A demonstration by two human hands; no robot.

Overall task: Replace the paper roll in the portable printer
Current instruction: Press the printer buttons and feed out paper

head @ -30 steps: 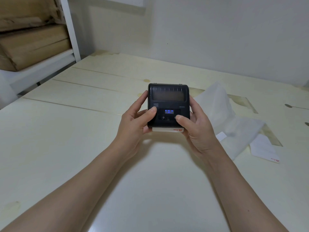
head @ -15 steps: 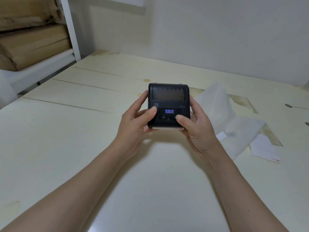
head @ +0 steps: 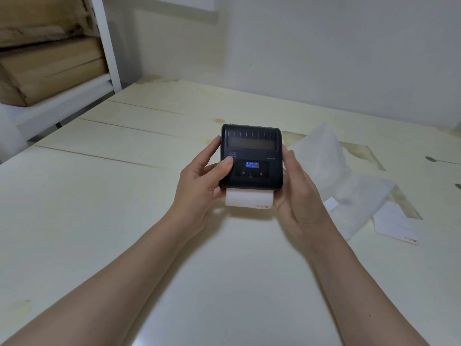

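A small black portable printer (head: 252,148) with a lit blue display is held above the pale table (head: 99,208), its lid closed. A strip of white paper (head: 247,199) with a red mark at its corner sticks out of the near edge. My left hand (head: 199,186) grips the printer's left side, with the thumb resting on its top face. My right hand (head: 296,196) cups the right side from beneath, and its thumb is off the buttons. The paper roll inside is hidden.
A crumpled translucent white wrapper (head: 334,166) lies to the right of the printer. A loose white paper slip (head: 396,227) with a red mark sits at the far right. A white shelf (head: 74,91) with cardboard boxes (head: 47,68) stands at back left.
A longer strip of white paper has come out of the printer's near edge. My right thumb has left the button panel and moved to the side.
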